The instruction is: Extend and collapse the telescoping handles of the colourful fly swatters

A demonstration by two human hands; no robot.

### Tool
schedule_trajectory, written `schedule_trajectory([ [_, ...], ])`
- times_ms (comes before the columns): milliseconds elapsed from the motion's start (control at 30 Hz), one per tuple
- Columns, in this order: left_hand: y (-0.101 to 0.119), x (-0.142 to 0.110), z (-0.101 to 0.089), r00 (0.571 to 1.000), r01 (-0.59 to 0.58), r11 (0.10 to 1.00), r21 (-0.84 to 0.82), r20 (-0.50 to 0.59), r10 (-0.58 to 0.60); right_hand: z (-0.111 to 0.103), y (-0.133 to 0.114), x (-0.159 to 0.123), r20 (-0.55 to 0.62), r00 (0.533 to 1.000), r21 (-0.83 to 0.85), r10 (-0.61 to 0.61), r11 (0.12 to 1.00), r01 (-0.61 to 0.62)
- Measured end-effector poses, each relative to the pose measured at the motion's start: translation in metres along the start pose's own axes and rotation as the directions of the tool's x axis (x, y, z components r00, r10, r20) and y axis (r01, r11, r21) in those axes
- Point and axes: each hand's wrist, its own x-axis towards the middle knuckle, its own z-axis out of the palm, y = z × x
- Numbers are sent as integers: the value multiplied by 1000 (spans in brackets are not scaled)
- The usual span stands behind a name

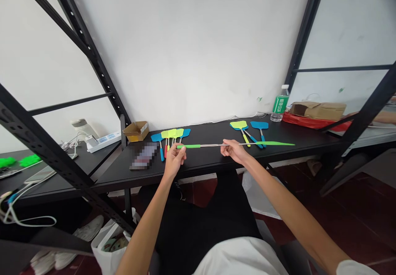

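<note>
A green fly swatter [190,146] with a telescopic metal rod is held level above the front of the black shelf. My left hand [175,156] is closed around its green handle. Farther along, my right hand [234,150] pinches the thin metal rod. The green paddle [275,143] points right and shows nearly edge-on. Behind my left hand lies a group of swatters [172,133] with yellow and blue heads, their handles partly hidden. Beyond my right hand rest a yellow-headed swatter [239,124] and blue-headed ones [260,125].
A small open cardboard box [136,131] and a blurred-out flat object [144,156] sit at the left. On the right stand a water bottle [280,104] and a brown carton [318,110] on red plastic. Black metal uprights [89,52] frame the shelf. A power strip [104,141] lies beyond the left one.
</note>
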Motion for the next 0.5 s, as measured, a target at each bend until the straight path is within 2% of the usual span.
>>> schedule_trajectory([
  [200,4,-1,-1,1000,9,1000,-22,20,-8,0,1,0,6,1000,3,-1,1000,1],
  [500,0,0,1,992,75,996,-54,-96,-80,1,1,-1,25,1000,-73,15,997,-13],
])
